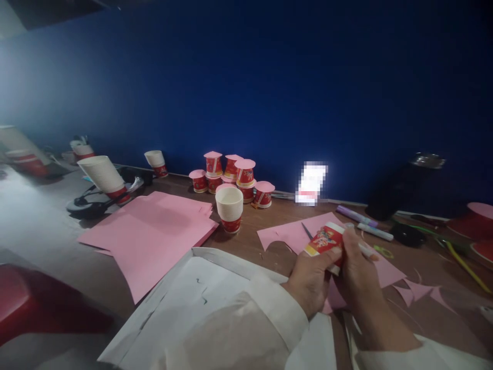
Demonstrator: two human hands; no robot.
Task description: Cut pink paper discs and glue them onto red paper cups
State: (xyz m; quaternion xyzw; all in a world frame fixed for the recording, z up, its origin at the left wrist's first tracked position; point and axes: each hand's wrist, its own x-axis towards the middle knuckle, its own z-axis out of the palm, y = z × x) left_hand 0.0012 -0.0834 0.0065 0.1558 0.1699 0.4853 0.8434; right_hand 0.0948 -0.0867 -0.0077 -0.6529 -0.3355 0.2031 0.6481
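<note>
A red paper cup [327, 240] with a printed picture and a yellow band lies tilted on its side between my hands. My left hand [313, 277] is closed around its lower side, thumb along the wall. Against the other end presses my right hand [356, 262], its fingers also closed on the cup. A small whitish stick-like thing [367, 252] shows by the right fingers; I cannot tell what it is. Under the hands lies cut pink paper [281, 232], with a dark pointed blade [307, 231] on it, partly hidden by the cup.
Red cups with pink paper discs [245, 172] stand stacked by the blue partition [246, 87]. Nearer are nested paper cups [229, 205], pink sheets [154, 226] and a white box lid [185, 303]. At right lie markers [356, 216], pink scraps [414, 292] and a dark bottle [400, 185].
</note>
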